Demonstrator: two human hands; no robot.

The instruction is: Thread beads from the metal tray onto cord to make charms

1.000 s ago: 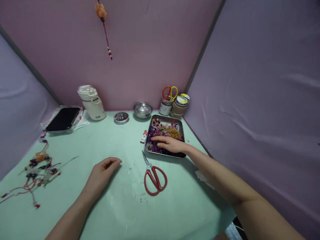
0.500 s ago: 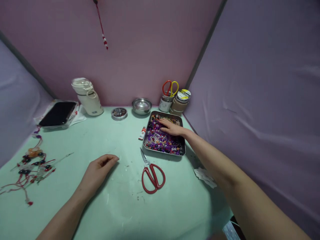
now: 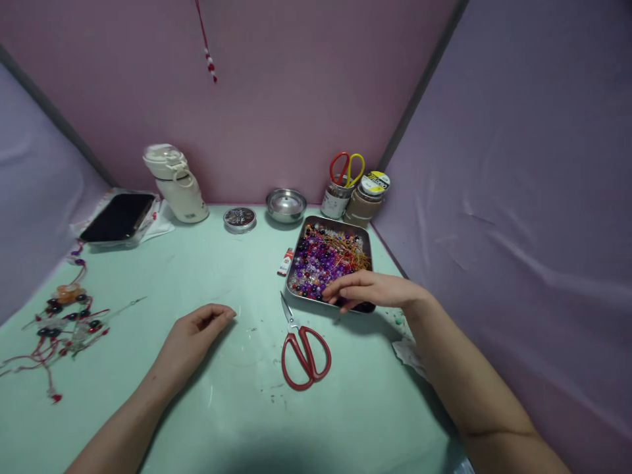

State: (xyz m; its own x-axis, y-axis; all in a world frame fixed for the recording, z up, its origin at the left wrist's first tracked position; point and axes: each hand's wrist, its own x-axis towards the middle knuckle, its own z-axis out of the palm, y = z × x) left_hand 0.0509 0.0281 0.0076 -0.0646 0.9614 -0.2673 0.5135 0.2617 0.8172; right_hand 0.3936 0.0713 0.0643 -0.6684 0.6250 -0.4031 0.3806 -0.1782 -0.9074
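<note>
A shallow metal tray (image 3: 289, 280) holds many loose beads (image 3: 316, 263), mostly purple, black and clear, with a tangle of gold and red cords (image 3: 348, 253) at its upper right. Above the tray's near edge hovers my right hand (image 3: 368, 289), its fingers loosely spread and angled down; whether they touch beads I cannot tell. My left hand (image 3: 200, 332) lies on the table with thumb and fingers pinched together; anything between them is too small to make out. Between my hands lie red-handled scissors (image 3: 303, 355), blades pointing at the tray.
Beaded red cords (image 3: 69, 322) lie at the left, below a phone (image 3: 118, 217). Along the back stand a cream bottle (image 3: 180, 191), a round spool (image 3: 239, 219), a steel bowl (image 3: 286, 206), a scissors cup (image 3: 336, 199) and a jar (image 3: 364, 209). A lighter (image 3: 285, 262) touches or nears the tray.
My right hand has moved from the tray's far part toward its near edge, uncovering the gold and red cords. My left hand stays in place. The view has shifted slightly.
</note>
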